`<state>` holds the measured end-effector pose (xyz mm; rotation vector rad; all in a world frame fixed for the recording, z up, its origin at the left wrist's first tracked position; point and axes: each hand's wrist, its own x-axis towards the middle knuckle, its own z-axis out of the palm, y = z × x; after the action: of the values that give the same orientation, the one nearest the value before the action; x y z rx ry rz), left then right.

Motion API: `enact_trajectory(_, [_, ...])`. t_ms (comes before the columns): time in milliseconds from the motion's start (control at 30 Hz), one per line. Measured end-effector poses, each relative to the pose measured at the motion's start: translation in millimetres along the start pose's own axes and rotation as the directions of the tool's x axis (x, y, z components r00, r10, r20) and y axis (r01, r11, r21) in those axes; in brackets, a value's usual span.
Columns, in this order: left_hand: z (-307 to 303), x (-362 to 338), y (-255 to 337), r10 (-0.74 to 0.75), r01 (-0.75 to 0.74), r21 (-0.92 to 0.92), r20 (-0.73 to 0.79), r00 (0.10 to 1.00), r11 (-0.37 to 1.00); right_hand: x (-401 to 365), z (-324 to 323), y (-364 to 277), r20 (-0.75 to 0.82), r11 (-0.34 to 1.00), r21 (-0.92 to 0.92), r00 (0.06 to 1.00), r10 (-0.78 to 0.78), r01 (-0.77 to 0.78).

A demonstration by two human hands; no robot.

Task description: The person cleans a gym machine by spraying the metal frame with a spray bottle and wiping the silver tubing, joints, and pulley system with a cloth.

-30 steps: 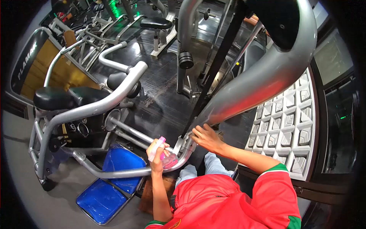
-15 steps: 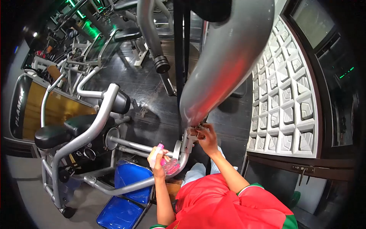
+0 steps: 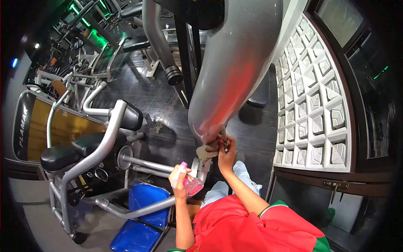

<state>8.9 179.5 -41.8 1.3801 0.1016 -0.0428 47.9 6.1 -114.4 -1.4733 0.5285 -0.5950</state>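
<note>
My left hand (image 3: 179, 178) is wrapped round a spray bottle (image 3: 194, 186) with a pink and white head and pink liquid inside. It is beside the lower bend of a grey tubular frame. My right hand (image 3: 226, 153) grips a brownish-grey cloth (image 3: 208, 150), pressing it to the bottom end of a thick grey machine post (image 3: 239, 67). Part of the cloth hangs to the left of my fingers. A red reflection shows on the post's glossy surface.
At left stands an exercise machine with black pads (image 3: 59, 157) and a curved grey bar (image 3: 110, 134). A blue folding chair (image 3: 136, 235) is low beside it. To the right is a white relief wall panel (image 3: 312, 96). Dark flooring (image 3: 168, 113) lies behind the post.
My right hand has shifted slightly left and down, and the cloth now shows spread against the post's lower end. The view has turned a little. The bottle stays in my left hand.
</note>
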Motion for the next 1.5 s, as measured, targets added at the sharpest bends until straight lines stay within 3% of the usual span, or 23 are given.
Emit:
enact_trajectory(33, [-0.1,-1.1,1.7,-0.012,0.011,-0.037,-0.019,1.000,0.999,-10.2,0.8,9.9,0.000,1.000,0.007,1.000,0.007,-0.007])
enact_trajectory(100, [-3.8,0.1,-0.1,-0.024,0.024,-0.006,-0.005,1.000,1.000,-28.3,-1.7,27.8,0.072,0.949,-0.263,0.977,0.200,-0.174])
enact_trajectory(167, [-3.7,0.9,0.0,-0.020,0.020,0.048,-0.002,1.000,0.999,-46.5,2.8,45.7,0.152,0.913,-0.331,0.942,0.300,-0.238])
enact_trajectory(200, [-3.9,1.2,0.9,-0.021,0.021,0.046,-0.001,1.000,0.999,-51.1,9.4,49.5,0.157,0.901,-0.210,0.897,0.414,-0.380])
enact_trajectory(300, [-8.8,-1.9,7.4,-0.013,0.013,0.050,-0.006,1.000,0.999,-52.4,17.7,58.4,0.022,0.895,-0.057,0.896,0.444,-0.442])
enact_trajectory(333, [-11.3,-3.5,8.9,-0.005,0.006,0.055,-0.010,1.000,0.998,-45.9,19.2,14.7,0.027,0.828,0.124,0.836,0.549,-0.548])
enact_trajectory(433, [-20.4,-6.8,4.9,0.005,-0.004,0.060,-0.017,1.000,0.998,-27.9,18.6,23.2,-0.057,0.970,-0.046,0.970,0.235,-0.237])
enact_trajectory(600, [-28.5,-9.9,-7.3,-0.052,0.052,0.006,-0.017,0.998,0.999,-31.8,19.1,55.8,-0.057,0.952,0.035,0.950,0.306,-0.304])
enact_trajectory(667, [-29.7,-7.8,-9.4,-0.061,0.061,0.001,-0.014,0.998,0.998,-31.7,17.9,66.6,-0.048,0.913,-0.006,0.912,0.408,-0.409])
enact_trajectory(833, [-26.4,3.3,-8.7,-0.059,0.059,0.003,0.007,0.998,0.998,-35.0,26.9,40.1,-0.105,0.922,-0.056,0.921,0.376,-0.383])
enact_trajectory(900, [-23.5,9.2,-4.3,-0.044,0.043,0.022,0.032,0.999,0.999,-32.5,29.7,17.0,-0.010,0.683,0.303,0.715,0.699,-0.664])
enact_trajectory(1000, [-21.7,12.2,-2.6,-0.032,0.031,0.039,0.035,0.999,0.999,-31.4,26.2,-2.8,0.114,0.607,0.410,0.698,0.707,-0.681])
enact_trajectory(1167, [-24.5,12.3,-5.0,-0.031,0.030,0.029,0.029,0.999,0.999,-41.2,35.9,1.4,0.154,0.611,0.442,0.727,0.670,-0.657])
enact_trajectory(1267, [-26.4,11.6,-3.9,-0.033,0.032,0.031,0.027,0.999,0.999,-37.9,42.0,39.2,0.112,0.580,0.445,0.685,0.720,-0.682])
enact_trajectory(1333, [-27.9,10.1,-2.1,-0.032,0.032,0.039,0.020,0.999,0.999,-32.7,41.8,90.8,0.324,0.351,0.517,0.559,0.764,-0.780])
enact_trajectory(1433, [-33.0,7.5,-0.7,-0.024,0.024,0.054,0.010,1.000,0.998,-26.5,52.2,110.0,0.238,0.328,0.492,0.487,0.840,-0.807])
enact_trajectory(1500, [-36.8,5.1,1.0,-0.023,0.024,0.049,-0.006,1.000,0.999,-26.1,49.1,115.4,0.257,0.348,0.471,0.504,0.825,-0.810])
